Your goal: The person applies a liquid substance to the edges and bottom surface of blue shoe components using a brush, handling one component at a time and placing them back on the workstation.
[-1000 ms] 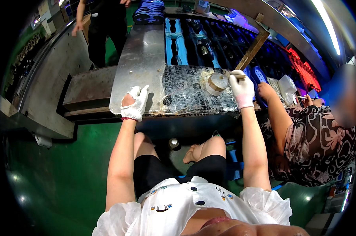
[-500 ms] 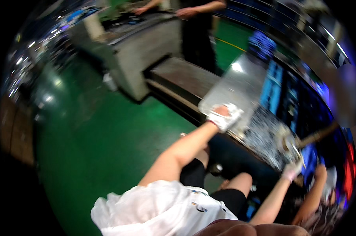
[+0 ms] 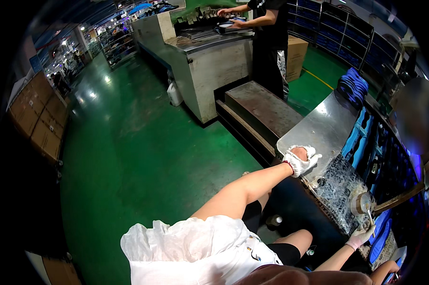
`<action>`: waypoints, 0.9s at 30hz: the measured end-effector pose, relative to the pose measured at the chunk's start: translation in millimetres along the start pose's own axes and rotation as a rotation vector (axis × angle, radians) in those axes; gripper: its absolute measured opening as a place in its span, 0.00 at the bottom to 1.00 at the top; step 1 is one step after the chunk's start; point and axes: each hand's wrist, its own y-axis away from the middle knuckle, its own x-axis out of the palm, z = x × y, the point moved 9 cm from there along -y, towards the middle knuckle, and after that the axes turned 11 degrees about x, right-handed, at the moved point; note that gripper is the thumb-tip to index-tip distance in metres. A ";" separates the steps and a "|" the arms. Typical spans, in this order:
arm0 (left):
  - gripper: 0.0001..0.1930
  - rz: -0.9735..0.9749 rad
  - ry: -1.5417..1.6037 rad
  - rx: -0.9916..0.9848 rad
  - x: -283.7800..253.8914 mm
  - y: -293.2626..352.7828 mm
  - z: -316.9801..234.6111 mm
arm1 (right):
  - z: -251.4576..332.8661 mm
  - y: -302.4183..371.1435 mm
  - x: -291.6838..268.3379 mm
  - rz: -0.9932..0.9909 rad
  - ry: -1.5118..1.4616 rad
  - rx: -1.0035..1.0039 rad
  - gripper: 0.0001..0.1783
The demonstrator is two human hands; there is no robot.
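Observation:
My left hand (image 3: 302, 161), in a white glove with a bare patch of skin showing, rests on the near edge of a metal tabletop (image 3: 314, 128). Its fingers look loosely extended, and nothing shows in them. My right hand (image 3: 360, 236), also in a pale glove, is closed around a thin-handled brush (image 3: 370, 218). The brush's upper end leans at a small round pot (image 3: 361, 203) with pale residue on it. That pot stands on a worktop patch coated in dried, whitish film (image 3: 340, 187).
Light blue shoe soles (image 3: 358, 135) lie beyond the worktop, with stacked blue soles (image 3: 353, 88) at its far end. Darker blue soles (image 3: 379, 240) sit by my right hand. Another person's arm (image 3: 384, 271) enters lower right. A co-worker (image 3: 270, 42) stands at a machine; cartons (image 3: 39, 116) stand left.
The whole view has shifted, so the worktop and both hands appear farther right and lower. My left hand stays on the tabletop edge, and my right stays by the pot with the brush.

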 end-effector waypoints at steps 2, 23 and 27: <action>0.21 0.019 -0.019 -0.008 0.7 -0.3 -1.1 | 0.3 0.0 -0.8 0.014 -0.010 0.007 0.19; 0.22 0.023 -0.066 0.004 2.7 0.3 1.4 | 0.8 -0.2 -2.9 0.037 -0.063 0.009 0.19; 0.21 0.047 -0.027 -0.011 3.5 1.0 1.2 | 1.2 -3.7 -6.6 0.056 -0.014 0.015 0.19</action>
